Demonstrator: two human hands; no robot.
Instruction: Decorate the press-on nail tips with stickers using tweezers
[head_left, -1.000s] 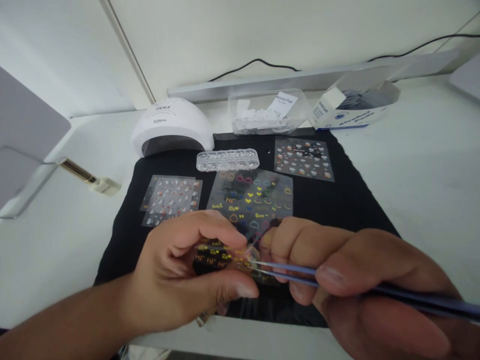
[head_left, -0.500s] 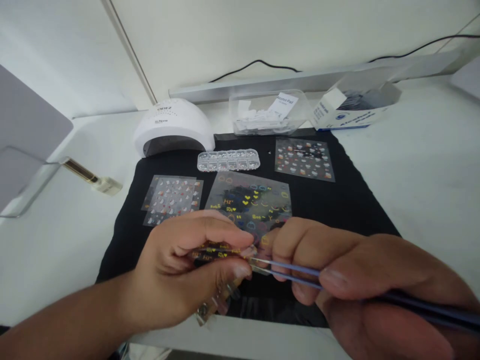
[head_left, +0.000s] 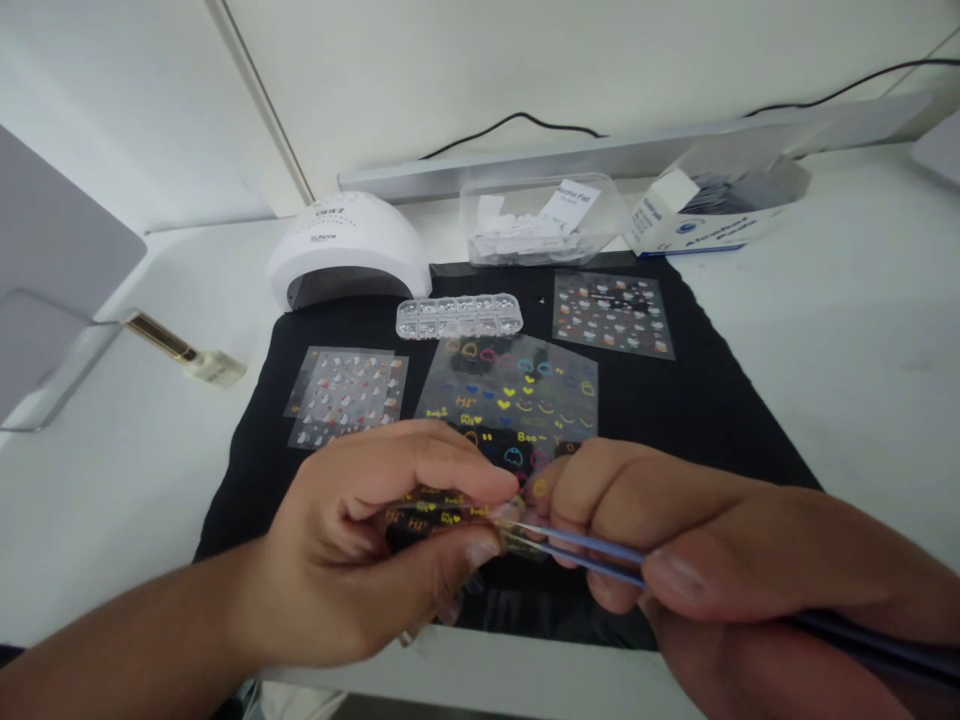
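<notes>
Between thumb and fingers, my left hand (head_left: 382, 545) pinches the lower edge of a clear nail sticker sheet (head_left: 517, 400) printed with small yellow, orange, blue and pink designs. The sheet bends there, and part of it lies behind my fingers. My right hand (head_left: 720, 540) is closed around purple-blue tweezers (head_left: 592, 550), whose tips point left and meet the sheet near my left fingertips. Whether anything sits between those tips is too small to make out. Clear nail tips, mostly hidden, show below my left thumb.
A black cloth (head_left: 720, 410) covers the table's middle, bearing more sticker sheets (head_left: 349, 390) and a compartment case (head_left: 459, 316) of small gems. Behind stand a white nail lamp (head_left: 352, 240), a clear tub (head_left: 480, 245) and an alcohol pad box (head_left: 690, 230). A polish bottle (head_left: 217, 368) lies left.
The sticker sheet has tilted and shifted slightly right, showing its prints more clearly. Less of the nail tips shows under my left hand. Both grips stay the same.
</notes>
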